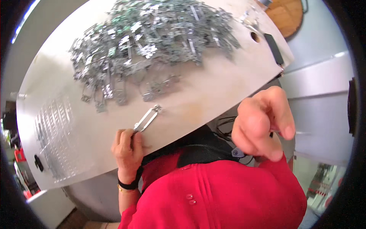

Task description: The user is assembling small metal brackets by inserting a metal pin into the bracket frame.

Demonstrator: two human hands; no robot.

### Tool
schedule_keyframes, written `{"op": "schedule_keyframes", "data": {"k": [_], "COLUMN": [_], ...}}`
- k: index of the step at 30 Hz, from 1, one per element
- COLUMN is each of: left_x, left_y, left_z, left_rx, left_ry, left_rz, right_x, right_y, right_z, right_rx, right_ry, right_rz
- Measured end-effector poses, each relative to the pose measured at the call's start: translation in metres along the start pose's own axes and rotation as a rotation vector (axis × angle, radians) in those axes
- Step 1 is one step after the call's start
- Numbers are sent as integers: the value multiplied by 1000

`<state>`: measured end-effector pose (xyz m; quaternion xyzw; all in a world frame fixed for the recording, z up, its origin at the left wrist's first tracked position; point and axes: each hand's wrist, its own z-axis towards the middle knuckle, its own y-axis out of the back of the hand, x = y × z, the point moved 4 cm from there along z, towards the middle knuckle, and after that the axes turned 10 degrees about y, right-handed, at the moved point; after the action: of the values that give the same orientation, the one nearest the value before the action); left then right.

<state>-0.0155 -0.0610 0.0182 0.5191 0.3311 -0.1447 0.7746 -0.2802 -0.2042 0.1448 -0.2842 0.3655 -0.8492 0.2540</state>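
Head view: at your far left, beyond the tabletop [95,137], a red object [19,154] sits near the rim of the picture, too small to make out. On the tabletop's left end lies a clear, tray-like piece [57,133] marked with rows of short pale slots; glare hides whether it has walls or anything in it. A small black piece [38,163] is at its outer side, by the left edge. From left of centre across to the right, along the far edge, spreads a heaped pile of thin silvery metal parts [152,42], loose on the surface. A small cluster of similar parts [162,87] lies just on your side of it. Nearer the near edge, your left hand [128,152] has its grip closed on the near end of one narrow metal frame [146,120], whose other end points toward the pile. A grey tag [238,153] hangs by your red top [228,187]; its dark mark is too small to read. Your right hand [261,124] is raised outside the near edge, fingers curled; you cannot tell whether its grip holds anything. Toward the far right corner are a round hole [254,36] and, along the right edge, a dark bar [273,49]. Beyond that corner is a round wooden surface [285,17].
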Motion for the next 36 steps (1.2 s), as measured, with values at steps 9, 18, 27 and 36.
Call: {"op": "schedule_keyframes", "data": {"k": [9,18,27,36], "left_x": [-7,-1,-2,-3], "left_y": [-4,2,1,1], "left_z": [0,-4,-2,1], "left_rx": [-5,-22,-2,-18], "left_ry": [-25,-21,-32,-43], "left_rz": [11,27,40,13], "right_x": [2,9,18,0], "right_y": [-49,-93,-97,-98], "right_z": [-14,-11,2,-15], "right_rx": [107,102,168,378], "right_ry": [-640,-281,-162,-137], "right_rz": [181,195,236,220]}}
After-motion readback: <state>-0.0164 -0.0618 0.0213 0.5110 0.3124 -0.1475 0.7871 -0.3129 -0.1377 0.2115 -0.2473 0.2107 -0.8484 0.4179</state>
